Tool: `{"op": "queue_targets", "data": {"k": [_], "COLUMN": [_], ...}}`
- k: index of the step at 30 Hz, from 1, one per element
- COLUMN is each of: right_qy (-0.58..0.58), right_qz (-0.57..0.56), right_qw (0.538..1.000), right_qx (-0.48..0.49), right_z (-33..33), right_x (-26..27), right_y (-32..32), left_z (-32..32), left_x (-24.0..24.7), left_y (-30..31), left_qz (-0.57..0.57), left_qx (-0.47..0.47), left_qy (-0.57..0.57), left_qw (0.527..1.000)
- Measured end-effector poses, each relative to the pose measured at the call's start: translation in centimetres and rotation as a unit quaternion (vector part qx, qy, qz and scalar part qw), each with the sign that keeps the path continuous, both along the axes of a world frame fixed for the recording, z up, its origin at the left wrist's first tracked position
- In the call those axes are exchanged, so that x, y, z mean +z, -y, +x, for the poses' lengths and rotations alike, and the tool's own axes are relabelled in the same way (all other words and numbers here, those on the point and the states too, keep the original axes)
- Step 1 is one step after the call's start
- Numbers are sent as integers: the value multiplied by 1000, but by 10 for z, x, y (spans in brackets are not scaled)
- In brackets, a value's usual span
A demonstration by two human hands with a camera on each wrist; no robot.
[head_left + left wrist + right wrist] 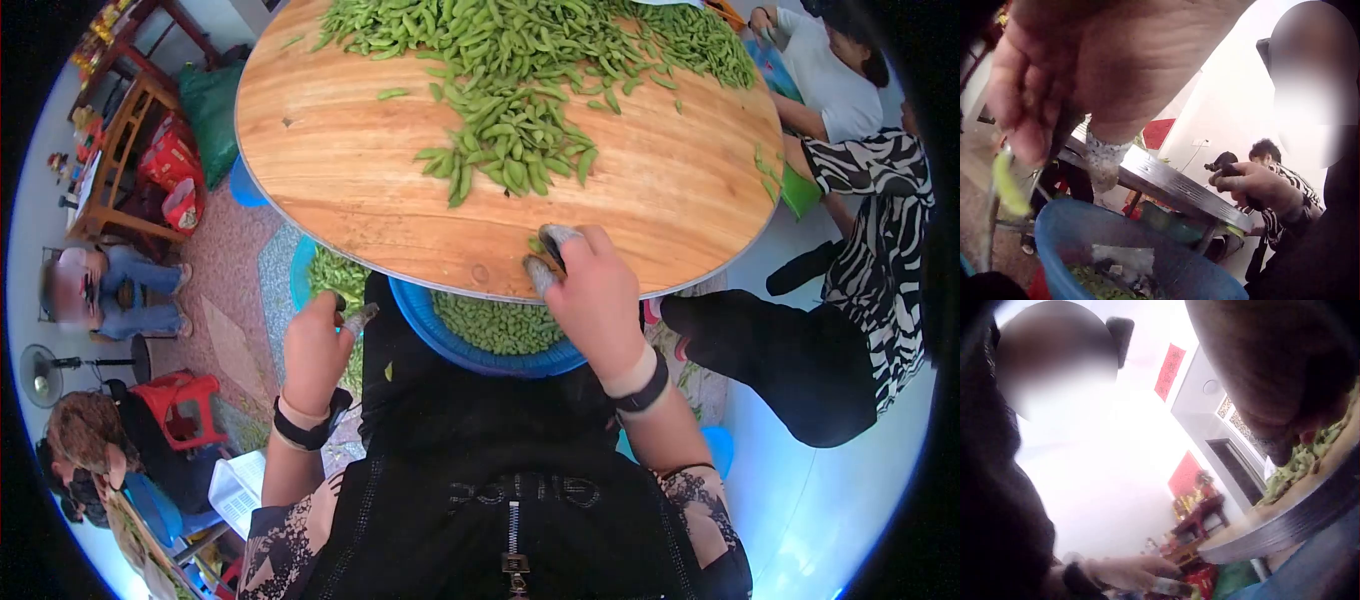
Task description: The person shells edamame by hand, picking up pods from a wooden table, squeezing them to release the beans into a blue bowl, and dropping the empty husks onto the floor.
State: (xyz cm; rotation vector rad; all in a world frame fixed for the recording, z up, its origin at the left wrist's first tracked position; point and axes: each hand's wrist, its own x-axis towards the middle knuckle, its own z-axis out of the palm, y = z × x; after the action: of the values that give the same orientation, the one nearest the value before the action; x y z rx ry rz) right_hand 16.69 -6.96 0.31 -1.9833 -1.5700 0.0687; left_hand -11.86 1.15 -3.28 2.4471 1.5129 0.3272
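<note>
Now the left hand (pixel 315 352) has loosely bent fingers, thumb apart, with a blurry pod (pixel 1011 187) just under them. Right of it, a blue tub (pixel 417 325) holds beans (pixel 500 325). The right hand (pixel 597 310) bends over green pods (pixel 535 245) by its fingertips; whether it pinches one can't be told. It seems to be picking for shelling; next likely needs a snug pinch.

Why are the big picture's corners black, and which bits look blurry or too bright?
Head view: probably a wide, round lens, leaving black corners; left wrist view: the green pod by the left hand is blurred; right wrist view: the wall glares white, while the right hand looks dark.
</note>
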Motion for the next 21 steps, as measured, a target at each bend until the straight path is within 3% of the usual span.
{"op": "queue_targets", "data": {"k": [2, 4, 5, 7, 8, 10, 11, 12, 14, 15, 16, 18, 19, 20, 21], "right_qy": [34, 32, 39, -71, -66, -174, -136, -132, -190, -190, -238, -292, -356, -418, -397], "right_qz": [-30, -42, -40, -69, -70, -94, -141, -143, -105, -106, -99, -95, -107, -119, -131], "right_qw": [999, 998, 998, 991, 991, 966, 964, 964, 964, 964, 954, 938, 916, 890, 896], "right_qx": [2, 16, 17, 94, 96, 166, 181, 181, 152, 152, 156, 161, 150, 139, 150], "right_z": [4, 6, 6, 4, 2, -3, -1, 0, 1, 2, 2, 3, 5, 7, 7], "right_x": [-10, -9, -7, -2, 1, 9, 12, 11, 9, 8, 8, 2, -1, -3, 3], "right_y": [-8, -11, -8, 2, 10, 24, 29, 34, 42, 44, 45, 48, 48, 46, 44], "left_z": [10, 35, 43, 68, 80, 97, 103, 108, 116, 114, 113, 108, 107, 105, 104], "left_x": [11, 27, 32, 23, 20, 31, 34, 32, 24, 38, 36, 26, 25, 24, 23], "left_y": [3, 13, 15, 21, 23, 23, 23, 23, 23, 22, 22, 25, 26, 27, 28], "left_qz": [48, -32, -89, -163, -222, -265, -306, -306, -227, -395, -396, -570, -572, -600, -626], "left_qx": [24, -25, -46, -99, -117, -165, -212, -212, -313, -270, -269, -203, -199, -177, -154], "left_qy": [17, 192, 193, 309, 375, 328, 275, 279, 329, 288, 288, 318, 317, 350, 381], "left_qw": [998, 981, 976, 932, 892, 892, 886, 885, 861, 830, 830, 730, 730, 697, 663]}}
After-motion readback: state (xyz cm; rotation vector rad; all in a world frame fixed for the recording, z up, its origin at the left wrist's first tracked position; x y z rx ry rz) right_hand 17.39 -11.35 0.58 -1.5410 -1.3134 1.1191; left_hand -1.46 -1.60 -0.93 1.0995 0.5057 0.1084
